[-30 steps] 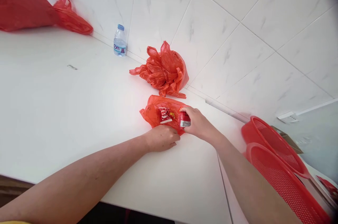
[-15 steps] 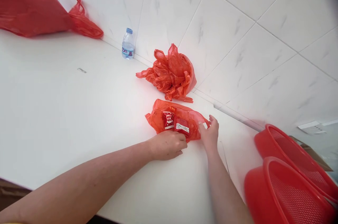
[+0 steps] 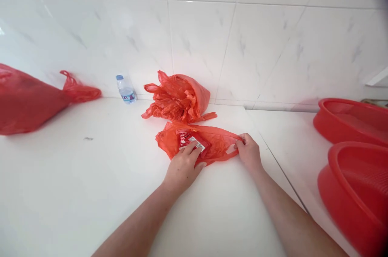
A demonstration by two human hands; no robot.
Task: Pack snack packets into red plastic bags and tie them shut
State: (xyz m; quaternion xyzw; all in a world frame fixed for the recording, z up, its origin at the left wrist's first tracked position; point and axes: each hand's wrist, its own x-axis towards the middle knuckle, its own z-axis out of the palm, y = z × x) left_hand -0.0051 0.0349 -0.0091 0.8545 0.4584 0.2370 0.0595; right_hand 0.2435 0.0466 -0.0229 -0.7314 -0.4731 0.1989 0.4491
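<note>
A thin red plastic bag (image 3: 220,137) lies on the white table before me, its handle end stretched to the right. Inside its left half are red packets (image 3: 200,146) with white printed labels; they overlap, and the bag or my fingers cover part of them. My left hand (image 3: 183,167) rests its outstretched fingers on the packets, thumb apart near the bag's front edge. At the bag's right end, my right hand (image 3: 249,151) pinches the bag's handle between thumb and fingers. Just behind lies a crumpled bundle of red plastic bags (image 3: 184,97).
A small water bottle (image 3: 126,91) with a blue cap stands against the tiled wall (image 3: 200,43). On the far left lies a large full red bag (image 3: 27,101). Two red plastic baskets (image 3: 336,192) stand on the right, past a seam in the white tabletop (image 3: 121,192).
My left hand has gone from curled at the bag's front edge to fingers stretched over the packets. My right hand has closed on the handle and pulled it right. My view has levelled.
</note>
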